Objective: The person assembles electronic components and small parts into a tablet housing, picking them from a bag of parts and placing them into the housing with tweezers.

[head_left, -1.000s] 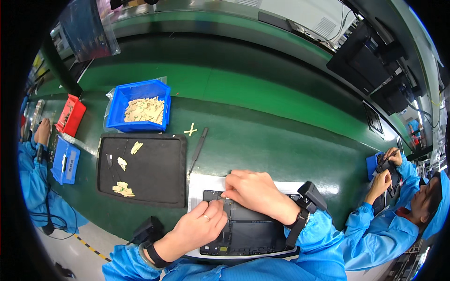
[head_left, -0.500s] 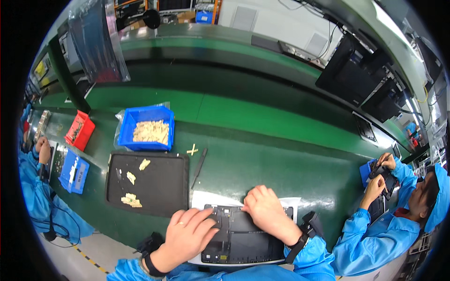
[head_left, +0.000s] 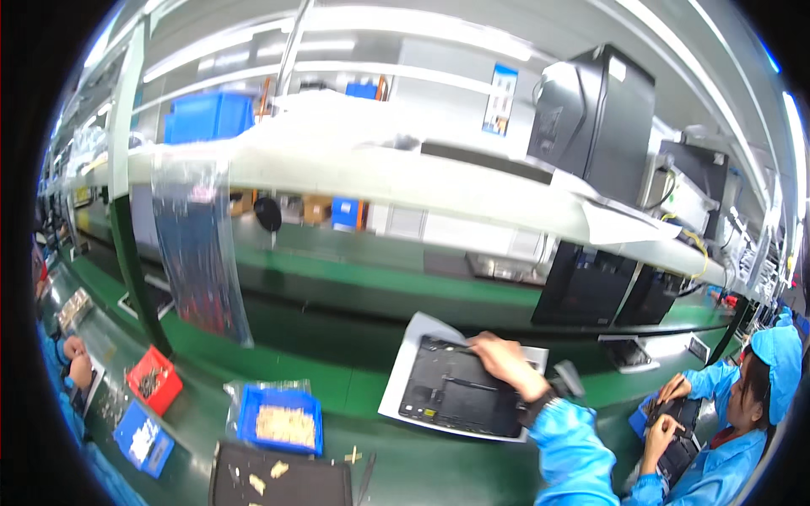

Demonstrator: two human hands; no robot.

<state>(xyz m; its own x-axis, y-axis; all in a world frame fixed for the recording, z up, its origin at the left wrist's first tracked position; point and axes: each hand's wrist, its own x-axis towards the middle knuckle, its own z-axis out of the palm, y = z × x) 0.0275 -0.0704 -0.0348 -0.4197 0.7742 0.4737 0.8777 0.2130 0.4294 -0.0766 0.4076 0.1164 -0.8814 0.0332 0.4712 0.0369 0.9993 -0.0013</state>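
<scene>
A flat black device cover (head_left: 447,390), a wide panel with ribs and inner compartments, lies on a white sheet (head_left: 395,395) a good way out over the green bench. My right hand (head_left: 506,364) reaches across it from the right, fingers closed at the cover's far edge. The fingertips are partly blurred, but they seem to grip that edge. My left hand is outside the picture.
Left of the cover stand a blue bin (head_left: 316,422) of pale pieces, a black tray (head_left: 316,485) with a few such pieces, and a dark thin tool (head_left: 366,476). A red bin (head_left: 173,390) is farther left. A shelf (head_left: 354,173) spans above. A co-worker (head_left: 726,455) works at right.
The view has tipped upward, bringing the shelf in. The cover and its sheet have moved away from my body, along with my right hand. My left hand has left the cover and the picture.
</scene>
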